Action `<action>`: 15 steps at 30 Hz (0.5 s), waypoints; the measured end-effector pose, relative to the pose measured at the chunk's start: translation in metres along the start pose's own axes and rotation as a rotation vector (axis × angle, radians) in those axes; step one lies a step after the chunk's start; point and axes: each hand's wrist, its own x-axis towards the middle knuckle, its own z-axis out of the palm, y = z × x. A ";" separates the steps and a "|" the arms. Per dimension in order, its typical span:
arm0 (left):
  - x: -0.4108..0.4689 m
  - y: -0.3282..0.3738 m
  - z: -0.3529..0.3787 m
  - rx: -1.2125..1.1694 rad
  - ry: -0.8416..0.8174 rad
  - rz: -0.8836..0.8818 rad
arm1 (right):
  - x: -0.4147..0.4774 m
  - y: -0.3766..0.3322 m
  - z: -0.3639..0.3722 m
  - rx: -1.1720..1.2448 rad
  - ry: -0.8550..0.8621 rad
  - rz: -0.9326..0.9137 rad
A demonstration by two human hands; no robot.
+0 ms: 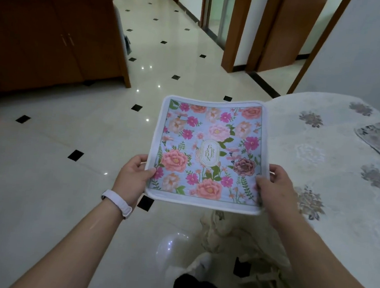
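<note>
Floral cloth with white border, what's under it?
Glossy cream floor with black diamond insets and a crumpled beige fabric heap show below the cloth. It hides the fingertips of the left hand and right hand.

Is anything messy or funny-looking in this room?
Yes, a bit. A crumpled cream cloth lies in a heap on the tiled floor beside the white flowered cover, with what looks like a clear balloon next to it. The floral mat looks fine: the left hand and right hand hold it flat, untorn.

Cabinet (42, 41) left — sofa (337, 164) right — cloth (209, 153) between, above floor (63, 177).
</note>
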 end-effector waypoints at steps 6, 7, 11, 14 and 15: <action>0.072 0.012 0.047 0.059 -0.044 -0.004 | 0.068 0.002 -0.001 0.060 0.078 0.072; 0.084 0.015 0.057 0.073 -0.060 -0.011 | 0.076 0.000 -0.005 0.071 0.091 0.083; 0.130 0.032 0.099 0.107 -0.142 -0.019 | 0.114 -0.005 -0.020 0.087 0.164 0.120; 0.153 0.043 0.125 0.120 -0.188 -0.001 | 0.134 -0.010 -0.029 0.092 0.206 0.122; 0.161 0.046 0.135 0.129 -0.200 0.005 | 0.141 -0.011 -0.032 0.116 0.220 0.130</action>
